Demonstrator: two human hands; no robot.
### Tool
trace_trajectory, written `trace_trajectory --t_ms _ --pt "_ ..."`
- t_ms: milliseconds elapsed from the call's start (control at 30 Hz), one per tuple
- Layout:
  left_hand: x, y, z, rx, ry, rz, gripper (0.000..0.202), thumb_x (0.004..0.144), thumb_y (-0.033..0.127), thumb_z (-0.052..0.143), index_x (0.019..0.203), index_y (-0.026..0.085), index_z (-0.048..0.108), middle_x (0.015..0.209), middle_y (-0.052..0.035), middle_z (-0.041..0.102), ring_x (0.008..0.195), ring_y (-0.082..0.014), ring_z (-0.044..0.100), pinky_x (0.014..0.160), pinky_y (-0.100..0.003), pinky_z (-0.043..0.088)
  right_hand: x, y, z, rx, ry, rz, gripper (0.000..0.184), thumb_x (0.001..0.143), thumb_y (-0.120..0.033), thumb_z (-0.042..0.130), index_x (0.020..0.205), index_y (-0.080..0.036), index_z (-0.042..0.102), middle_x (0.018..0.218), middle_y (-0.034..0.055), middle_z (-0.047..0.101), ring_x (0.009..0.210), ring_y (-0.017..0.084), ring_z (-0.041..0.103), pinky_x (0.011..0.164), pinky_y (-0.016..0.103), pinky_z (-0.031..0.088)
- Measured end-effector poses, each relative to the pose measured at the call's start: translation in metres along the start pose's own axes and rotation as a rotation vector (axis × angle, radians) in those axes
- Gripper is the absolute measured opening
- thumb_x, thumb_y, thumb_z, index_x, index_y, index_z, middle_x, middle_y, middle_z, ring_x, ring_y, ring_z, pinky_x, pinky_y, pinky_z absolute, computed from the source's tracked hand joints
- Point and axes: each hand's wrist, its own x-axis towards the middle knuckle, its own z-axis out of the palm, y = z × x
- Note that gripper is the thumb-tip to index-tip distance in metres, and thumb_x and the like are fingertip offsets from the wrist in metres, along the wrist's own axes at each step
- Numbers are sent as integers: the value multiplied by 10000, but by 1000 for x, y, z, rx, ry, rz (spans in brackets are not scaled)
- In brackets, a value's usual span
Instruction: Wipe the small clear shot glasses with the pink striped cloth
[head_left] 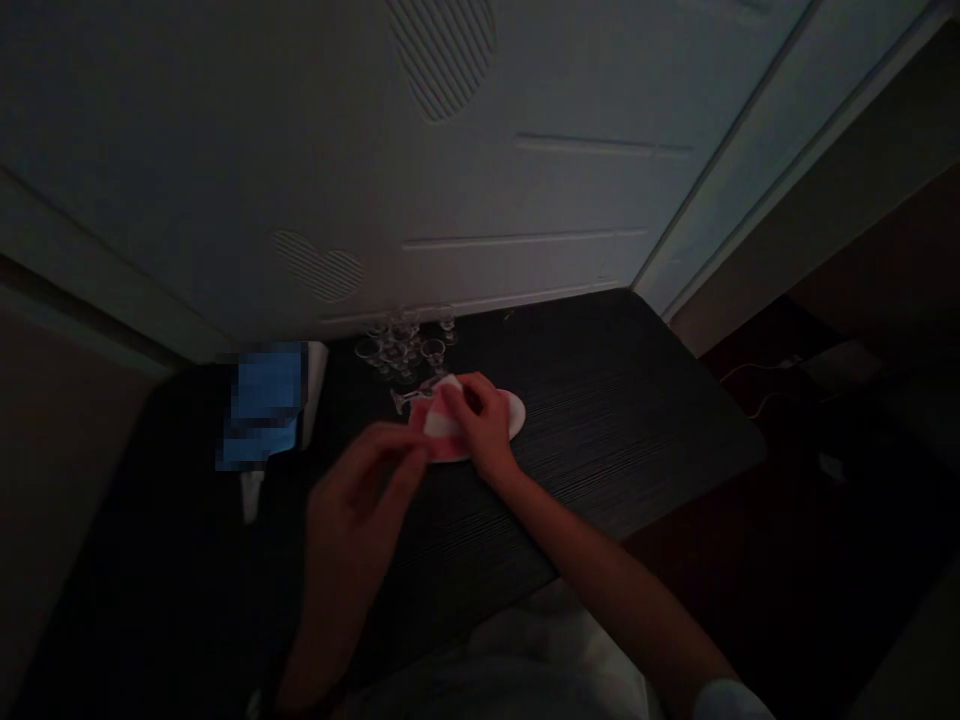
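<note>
The scene is very dark. My right hand [480,420] rests on a pink and white cloth [450,440] lying on the dark table [615,420], its fingers curled and pressed on the cloth. A small clear stemmed glass [412,398] lies on its side at the cloth's far left edge. My left hand [367,485] hovers just left of the cloth, fingers loosely bent and blurred, with nothing visibly in it.
Several small clear glasses [401,345] stand at the table's back edge against a white panelled door [480,150]. A blurred blue object [262,405] sits at the left. A cable [757,385] lies on the dark floor to the right.
</note>
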Motion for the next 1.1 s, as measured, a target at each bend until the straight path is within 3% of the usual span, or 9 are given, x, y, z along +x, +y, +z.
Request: trace_trajectory --t_ms 100,167,267,467,600,667,767,900,1100 --pt "40 -22 3 145 128 82 211 799 291 573 989 201 597 1081 -50 587 1029 -218 539 805 -309 468 -1 -2 -1 68 18 12 187 840 -339 519 819 -187 625 730 -9 558 666 127 503 600 232 386" --pt "63 -34 7 151 37 86 239 804 296 553 1014 186 589 1063 -60 604 977 -211 567 769 -302 470 -2 -3 -1 84 24 8 179 833 -332 529 802 -186 628 709 -15 539 652 126 490 589 230 375" --pt "80 -41 14 116 -202 37 238 861 348 457 914 181 618 864 -34 662 768 -174 615 701 -285 462 -1 -5 -1 74 77 13 161 829 -309 530 794 -181 621 722 -12 541 664 128 495 602 232 378" --pt "90 -18 5 -2 -297 90 225 831 360 510 971 202 590 701 11 604 620 -141 564 579 -249 440 6 -28 -15 44 102 -46 140 840 -283 517 786 -189 607 734 -8 511 677 136 487 593 242 374" --pt "104 12 -7 -130 -257 122 201 803 348 558 931 198 597 785 -7 615 682 -141 576 594 -244 457 22 -56 -29 71 65 -141 103 840 -260 525 857 -204 609 797 6 536 738 150 518 652 267 398" --pt "112 27 -9 -192 -236 116 202 787 350 584 923 201 592 739 8 595 618 -127 554 523 -221 437 33 -71 -30 123 112 -185 94 835 -260 530 874 -206 596 817 10 541 756 155 528 659 271 409" --pt "123 46 -9 -253 -122 162 171 781 311 606 919 211 597 766 14 588 665 -120 556 545 -205 445 55 -91 -26 220 165 -216 84 842 -257 520 891 -206 566 840 17 552 780 158 539 668 271 421" --pt "135 54 -10 -255 85 191 151 792 289 598 925 217 589 769 20 583 676 -115 558 565 -201 454 84 -107 -17 205 118 -286 63 840 -246 528 875 -205 561 826 11 535 759 149 523 656 263 411" --pt "145 54 -19 -149 214 144 181 778 315 607 924 210 588 797 4 610 697 -139 593 583 -233 493 107 -113 -11 117 -13 -314 74 831 -220 532 893 -211 572 808 10 525 718 152 496 633 275 396"
